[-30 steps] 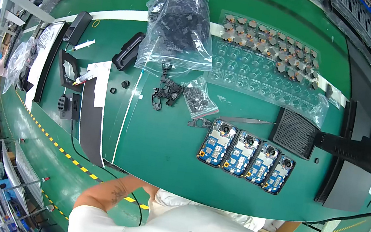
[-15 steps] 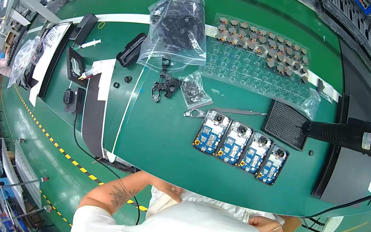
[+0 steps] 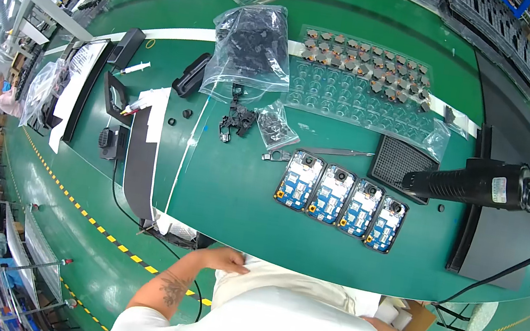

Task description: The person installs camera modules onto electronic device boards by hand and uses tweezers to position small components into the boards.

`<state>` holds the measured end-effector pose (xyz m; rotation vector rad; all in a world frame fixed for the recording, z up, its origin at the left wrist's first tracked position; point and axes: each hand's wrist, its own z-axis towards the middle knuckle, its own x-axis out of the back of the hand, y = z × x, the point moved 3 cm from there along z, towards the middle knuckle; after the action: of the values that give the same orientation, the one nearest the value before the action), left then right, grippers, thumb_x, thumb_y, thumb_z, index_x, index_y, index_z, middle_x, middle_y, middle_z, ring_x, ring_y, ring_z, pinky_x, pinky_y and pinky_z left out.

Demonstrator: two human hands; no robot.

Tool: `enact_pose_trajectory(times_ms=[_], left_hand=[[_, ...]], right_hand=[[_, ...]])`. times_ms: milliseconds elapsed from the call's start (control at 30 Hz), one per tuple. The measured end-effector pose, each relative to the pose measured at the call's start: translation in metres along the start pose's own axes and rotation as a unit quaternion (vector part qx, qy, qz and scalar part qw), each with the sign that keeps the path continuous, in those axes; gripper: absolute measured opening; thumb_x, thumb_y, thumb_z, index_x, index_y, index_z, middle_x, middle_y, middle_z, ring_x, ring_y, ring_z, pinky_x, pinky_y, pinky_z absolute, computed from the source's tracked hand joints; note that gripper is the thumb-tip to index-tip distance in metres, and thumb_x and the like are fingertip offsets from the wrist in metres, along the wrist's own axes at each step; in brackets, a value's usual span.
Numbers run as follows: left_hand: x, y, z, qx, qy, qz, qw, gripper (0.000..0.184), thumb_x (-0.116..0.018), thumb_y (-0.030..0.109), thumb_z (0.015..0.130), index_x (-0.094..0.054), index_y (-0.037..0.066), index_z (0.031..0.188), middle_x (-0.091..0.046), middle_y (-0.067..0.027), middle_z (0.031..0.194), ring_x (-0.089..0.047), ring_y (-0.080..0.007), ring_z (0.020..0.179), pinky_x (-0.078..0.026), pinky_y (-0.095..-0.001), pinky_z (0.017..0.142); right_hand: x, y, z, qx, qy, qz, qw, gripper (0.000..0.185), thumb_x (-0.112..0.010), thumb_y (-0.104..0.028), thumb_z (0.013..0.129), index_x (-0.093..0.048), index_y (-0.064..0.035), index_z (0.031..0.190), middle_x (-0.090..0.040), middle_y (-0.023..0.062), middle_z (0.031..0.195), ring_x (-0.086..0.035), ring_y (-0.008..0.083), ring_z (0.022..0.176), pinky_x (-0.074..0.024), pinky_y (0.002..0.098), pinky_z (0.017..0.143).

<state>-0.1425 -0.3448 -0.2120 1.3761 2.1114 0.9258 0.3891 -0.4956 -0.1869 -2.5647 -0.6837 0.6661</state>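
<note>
Below the table's front edge, my left hand (image 3: 227, 260) is at the waist of the light trousers (image 3: 282, 278), its fingers curled together against the cloth. Whatever it grips, if anything, is hidden. At my other side, my right hand (image 3: 380, 327) is mostly covered by the white shirt (image 3: 295, 328), so its fingers do not show. Closest on the table is a row of several opened phone-like units (image 3: 329, 192) with blue circuit boards. Behind them lie tweezers (image 3: 335, 152) and a black gridded tray (image 3: 402, 162).
A black corded handheld tool (image 3: 474, 186) sits at the right. Further back are a clear blister tray (image 3: 360, 77) of small parts, a bag of black parts (image 3: 252, 44) and a smaller bag (image 3: 276, 127). A syringe (image 3: 132, 67) lies left. A cardboard box (image 3: 419, 319) stands below the table.
My left hand has shifted slightly up and left along the trousers. My right hand has slipped lower behind the shirt, hiding its fingers. The view has tilted a little; the table items stay put.
</note>
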Motion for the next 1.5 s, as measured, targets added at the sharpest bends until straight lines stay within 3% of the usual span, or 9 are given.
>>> enact_pose_trajectory(times_ms=[267,367,567,767,933,1067,1200,1300,1500], left_hand=[[-0.033,-0.042,-0.033,0.112,-0.385,0.107,0.910,0.043,-0.072,0.044,0.091,-0.075,0.003,0.103,-0.075,-0.0068,0.100,-0.064,-0.0170,0.090,-0.049,-0.0339,0.080],[-0.064,-0.055,-0.034,0.137,-0.400,0.088,0.902,0.043,-0.076,0.044,0.085,-0.075,0.005,0.105,-0.075,-0.0071,0.100,-0.066,-0.0180,0.092,-0.051,-0.0344,0.081],[-0.115,-0.149,-0.024,0.158,-0.188,0.188,0.951,0.039,-0.083,0.046,0.075,-0.078,0.012,0.093,-0.076,-0.0029,0.086,-0.071,-0.0165,0.086,-0.055,-0.0347,0.078],[-0.057,-0.042,-0.021,0.325,-0.206,0.315,0.868,0.037,-0.082,0.047,0.070,-0.079,0.015,0.088,-0.077,-0.0021,0.086,-0.073,-0.0193,0.090,-0.056,-0.0402,0.079],[-0.006,0.068,-0.035,0.145,-0.100,0.435,0.883,0.020,-0.067,0.029,0.089,-0.078,0.014,0.096,-0.076,-0.0076,0.098,-0.071,-0.0320,0.090,-0.056,-0.0452,0.077],[0.068,0.223,-0.108,-0.115,0.128,0.220,0.960,0.010,-0.068,0.016,0.090,-0.072,0.010,0.097,-0.073,-0.0084,0.099,-0.069,-0.0327,0.092,-0.055,-0.0436,0.077],[0.122,0.267,-0.101,-0.127,0.544,0.322,0.764,0.023,-0.080,0.014,0.079,-0.069,0.007,0.098,-0.070,-0.0093,0.098,-0.066,-0.0321,0.097,-0.053,-0.0421,0.080],[0.150,0.266,-0.068,-0.124,0.569,0.312,0.750,0.025,-0.081,0.012,0.077,-0.068,0.005,0.097,-0.068,-0.0089,0.098,-0.065,-0.0328,0.095,-0.052,-0.0421,0.080],[0.162,0.253,-0.043,-0.099,0.563,0.293,0.767,0.024,-0.080,0.009,0.077,-0.068,0.005,0.097,-0.067,-0.0085,0.095,-0.066,-0.0308,0.092,-0.052,-0.0407,0.078]], right_hand=[[-0.011,-0.029,0.011,-0.029,-0.009,-0.031,0.999,0.019,-0.065,-0.022,0.096,-0.070,-0.0054,0.105,-0.069,-0.0004,0.081,-0.062,0.0141,0.076,-0.0493,0.0305,0.070],[-0.008,-0.030,0.016,-0.031,0.002,-0.036,0.999,0.019,-0.065,-0.021,0.096,-0.070,-0.0058,0.105,-0.069,0.0000,0.081,-0.063,0.0144,0.076,-0.0494,0.0307,0.070],[-0.004,-0.034,0.020,-0.035,0.015,-0.053,0.998,0.018,-0.065,-0.021,0.096,-0.071,-0.0066,0.105,-0.070,0.0006,0.080,-0.064,0.0150,0.075,-0.0498,0.0309,0.070],[-0.008,-0.037,0.021,-0.041,0.018,-0.072,0.996,0.017,-0.064,-0.020,0.096,-0.072,-0.0075,0.105,-0.071,0.0013,0.079,-0.065,0.0156,0.075,-0.0502,0.0311,0.069],[-0.012,-0.030,0.021,-0.059,0.023,-0.101,0.993,0.017,-0.063,-0.020,0.096,-0.072,-0.0082,0.104,-0.072,0.0019,0.078,-0.066,0.0161,0.074,-0.0505,0.0313,0.069],[-0.013,-0.017,0.025,-0.101,0.013,-0.174,0.980,0.017,-0.063,-0.020,0.096,-0.073,-0.0087,0.104,-0.073,0.0023,0.077,-0.066,0.0165,0.074,-0.0507,0.0314,0.069],[-0.011,0.012,0.029,-0.192,-0.057,-0.400,0.894,0.017,-0.063,-0.019,0.096,-0.073,-0.0093,0.104,-0.073,0.0028,0.077,-0.067,0.0169,0.073,-0.0510,0.0316,0.069],[-0.014,0.013,0.022,-0.205,-0.086,-0.527,0.820,0.017,-0.062,-0.019,0.096,-0.074,-0.0097,0.104,-0.074,0.0031,0.076,-0.068,0.0172,0.073,-0.0511,0.0317,0.068],[-0.070,-0.225,-0.054,-0.019,0.144,-0.407,0.902,0.020,-0.061,-0.008,0.095,-0.077,-0.0142,0.106,-0.075,0.0048,0.082,-0.073,0.0188,0.073,-0.0561,0.0326,0.067]])
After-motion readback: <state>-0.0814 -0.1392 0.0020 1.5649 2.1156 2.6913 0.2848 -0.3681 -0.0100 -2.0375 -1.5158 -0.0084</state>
